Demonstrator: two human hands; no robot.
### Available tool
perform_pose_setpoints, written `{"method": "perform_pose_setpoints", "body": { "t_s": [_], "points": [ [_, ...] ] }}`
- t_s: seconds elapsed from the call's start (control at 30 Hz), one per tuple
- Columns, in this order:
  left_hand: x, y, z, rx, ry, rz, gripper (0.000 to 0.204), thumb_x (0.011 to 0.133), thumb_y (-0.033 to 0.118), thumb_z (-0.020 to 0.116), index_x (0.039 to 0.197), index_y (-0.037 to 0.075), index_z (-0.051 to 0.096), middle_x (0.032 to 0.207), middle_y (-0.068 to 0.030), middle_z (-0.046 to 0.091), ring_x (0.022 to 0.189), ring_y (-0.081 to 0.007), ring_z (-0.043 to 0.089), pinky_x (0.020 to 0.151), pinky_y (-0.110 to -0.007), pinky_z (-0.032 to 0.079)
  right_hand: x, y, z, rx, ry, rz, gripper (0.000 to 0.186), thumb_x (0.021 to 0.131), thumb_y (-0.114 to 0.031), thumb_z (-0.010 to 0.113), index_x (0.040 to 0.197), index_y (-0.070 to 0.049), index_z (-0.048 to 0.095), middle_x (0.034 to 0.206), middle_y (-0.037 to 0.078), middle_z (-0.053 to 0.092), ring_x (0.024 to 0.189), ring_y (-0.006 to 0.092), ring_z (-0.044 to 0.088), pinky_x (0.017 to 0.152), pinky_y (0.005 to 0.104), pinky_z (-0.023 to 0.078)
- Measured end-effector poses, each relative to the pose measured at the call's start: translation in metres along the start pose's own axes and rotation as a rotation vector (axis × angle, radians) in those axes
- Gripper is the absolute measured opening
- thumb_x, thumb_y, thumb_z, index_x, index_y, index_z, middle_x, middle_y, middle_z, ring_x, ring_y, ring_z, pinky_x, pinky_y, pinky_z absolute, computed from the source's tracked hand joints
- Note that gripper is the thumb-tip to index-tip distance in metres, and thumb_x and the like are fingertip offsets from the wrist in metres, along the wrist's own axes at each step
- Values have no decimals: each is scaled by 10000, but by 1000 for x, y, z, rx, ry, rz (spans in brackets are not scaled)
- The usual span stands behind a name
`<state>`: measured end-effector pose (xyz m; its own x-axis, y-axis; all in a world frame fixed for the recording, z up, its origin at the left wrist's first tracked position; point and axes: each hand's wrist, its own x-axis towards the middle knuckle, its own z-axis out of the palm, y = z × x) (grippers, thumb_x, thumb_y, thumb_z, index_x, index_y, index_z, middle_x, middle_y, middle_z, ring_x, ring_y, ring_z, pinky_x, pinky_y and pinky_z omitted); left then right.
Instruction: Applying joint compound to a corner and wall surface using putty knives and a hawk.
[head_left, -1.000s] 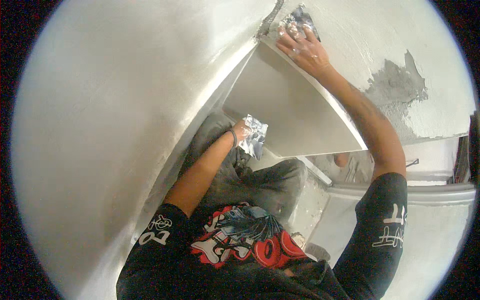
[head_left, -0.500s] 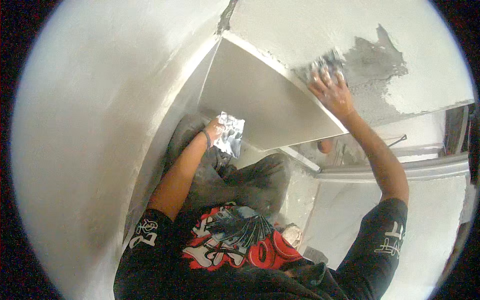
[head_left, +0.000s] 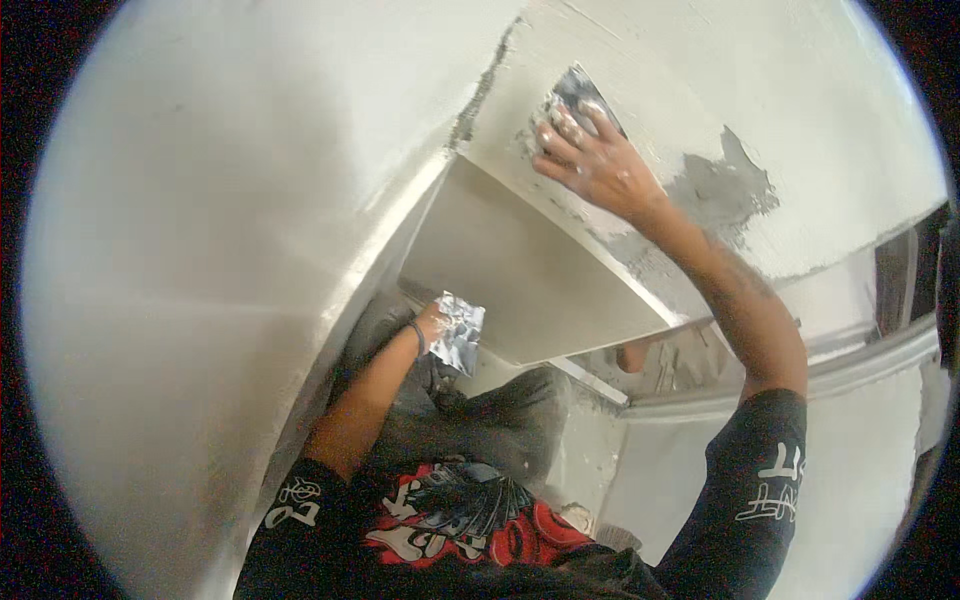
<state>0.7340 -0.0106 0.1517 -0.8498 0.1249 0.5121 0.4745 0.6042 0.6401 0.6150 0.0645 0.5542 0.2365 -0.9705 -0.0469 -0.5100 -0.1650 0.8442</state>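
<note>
My right hand [head_left: 600,165] is raised to the white wall [head_left: 690,70] and presses a flat metal putty scraper [head_left: 578,88] against it. White paste coats the fingers, which are bent over the blade. Beside that wrist, an irregular grey patch [head_left: 730,185] shows on the wall. Low over my lap, my left hand [head_left: 432,326] grips one edge of a shiny rectangular metal plate [head_left: 460,335] smeared with white putty. The plate is tilted and stands apart from the wall.
A smooth wall [head_left: 180,250] rises close on my left, with a rough dark crack [head_left: 485,85] at the upper corner. Below the worked surface lies a recessed grey panel [head_left: 530,260] with a pale edge. A ledge [head_left: 860,365] and a cluttered opening are at the right.
My right hand has swept the scraper left and up along the wall toward the corner. The grey patch now looks smaller. The whole view has shifted, and my left hand still holds the plate.
</note>
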Motion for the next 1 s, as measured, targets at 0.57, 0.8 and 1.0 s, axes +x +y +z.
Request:
{"method": "perform_pose_setpoints", "body": {
  "t_s": [0.57, 0.8, 1.0],
  "points": [
    [19, 24, 11, -1267, 18, -704, 174, 813, 58, 464, 955, 52, 565, 916, -47, 591, 835, -132, 553, 744, -281, 434, -72, 33, 11, -21, -37, 89, 182, 753, -188, 497, 914, -213, 577, 1136, 8, 482, 1123, 200, 404, 971, 427, 261],
    [24, 48, -15, -1247, 30, -768, 169, 777, 32, 509, 940, 41, 555, 923, -50, 586, 825, -153, 560, 719, -280, 449, -194, 7, -54, -32, -337, 241, 198, 726, -200, 523, 914, -207, 584, 1155, 29, 473, 1138, 219, 400, 961, 450, 273],
    [31, 63, -26, -1301, 107, -921, 162, 757, 39, 538, 917, 34, 565, 859, -50, 599, 754, -151, 573, 671, -288, 461, -115, 18, -76, 3, -79, 126, 199, 722, -237, 548, 920, -229, 563, 1157, 10, 450, 1114, 215, 416, 983, 422, 288]
  ]
}}
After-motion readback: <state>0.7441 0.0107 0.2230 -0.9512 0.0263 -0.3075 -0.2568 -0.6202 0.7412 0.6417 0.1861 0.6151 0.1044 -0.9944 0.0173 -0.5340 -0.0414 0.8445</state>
